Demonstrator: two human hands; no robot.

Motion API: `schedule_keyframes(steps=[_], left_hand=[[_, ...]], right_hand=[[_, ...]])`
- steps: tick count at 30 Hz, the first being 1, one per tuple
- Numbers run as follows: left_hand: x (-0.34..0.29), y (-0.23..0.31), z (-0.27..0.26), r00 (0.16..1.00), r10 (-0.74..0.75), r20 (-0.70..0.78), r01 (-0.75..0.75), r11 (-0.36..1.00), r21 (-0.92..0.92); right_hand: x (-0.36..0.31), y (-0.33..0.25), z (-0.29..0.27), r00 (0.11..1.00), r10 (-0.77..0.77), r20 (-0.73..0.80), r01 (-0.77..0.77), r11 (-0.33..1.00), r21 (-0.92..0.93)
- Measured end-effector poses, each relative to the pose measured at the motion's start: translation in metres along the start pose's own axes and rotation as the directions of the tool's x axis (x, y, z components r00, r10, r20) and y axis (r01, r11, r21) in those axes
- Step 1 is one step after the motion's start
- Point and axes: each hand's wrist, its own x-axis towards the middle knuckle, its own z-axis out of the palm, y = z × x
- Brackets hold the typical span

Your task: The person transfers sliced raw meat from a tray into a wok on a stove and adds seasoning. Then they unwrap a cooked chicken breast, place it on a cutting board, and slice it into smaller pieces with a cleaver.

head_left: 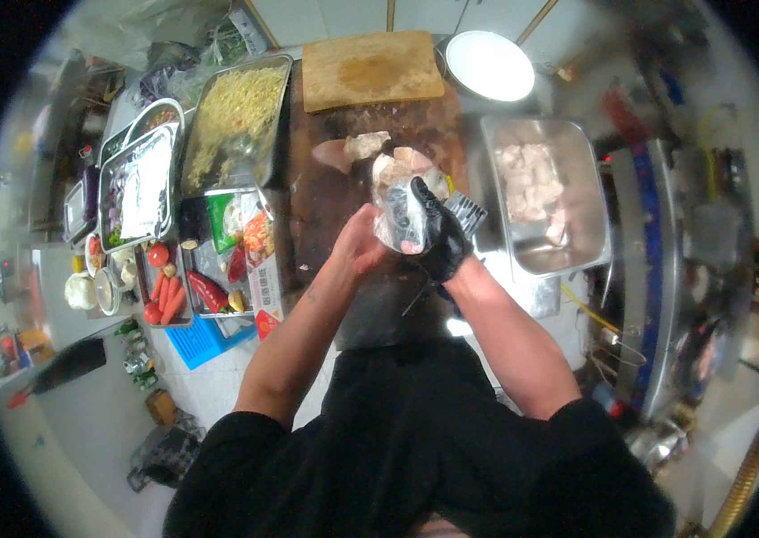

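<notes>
My bare left hand (363,238) curls against the left side of a crumpled clear plastic bag (402,213); its fingertips are partly hidden. My right hand (445,238), in a black glove, grips the bag from the right, thumb on top. Something pinkish shows at the bag's lower end. Just beyond lie pale raw meat pieces (397,167) on a dark wooden chopping block (315,211), with another meat piece (366,145) farther left. Beside my gloved fingers is a black-and-white striped item (465,212) whose kind I cannot make out.
To the right stands a steel pan (536,257) holding pale meat chunks. A light cutting board (370,67) and white plate (490,65) sit at the back. At left are a tray of yellowish chopped food (240,112), carrots (173,300), red peppers (206,291) and a blue basket (195,345).
</notes>
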Motion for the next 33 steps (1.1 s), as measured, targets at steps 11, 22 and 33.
schedule_keyframes(steps=[11, 22, 33], left_hand=[[-0.027, 0.049, 0.038, 0.856, 0.388, 0.342, -0.331, -0.098, 0.938], [-0.062, 0.075, 0.089, 0.683, 0.527, 0.507, -0.540, -0.104, 0.835], [-0.086, -0.006, 0.052, 0.883, 0.393, 0.257, -0.413, 0.390, 0.823]], right_hand=[[-0.012, -0.032, -0.003, 0.956, 0.262, -0.136, -0.199, 0.912, 0.359], [-0.034, -0.020, -0.001, 0.953, 0.227, -0.201, -0.268, 0.941, -0.206], [-0.026, 0.058, -0.040, 0.946, -0.318, -0.072, 0.147, 0.612, -0.777]])
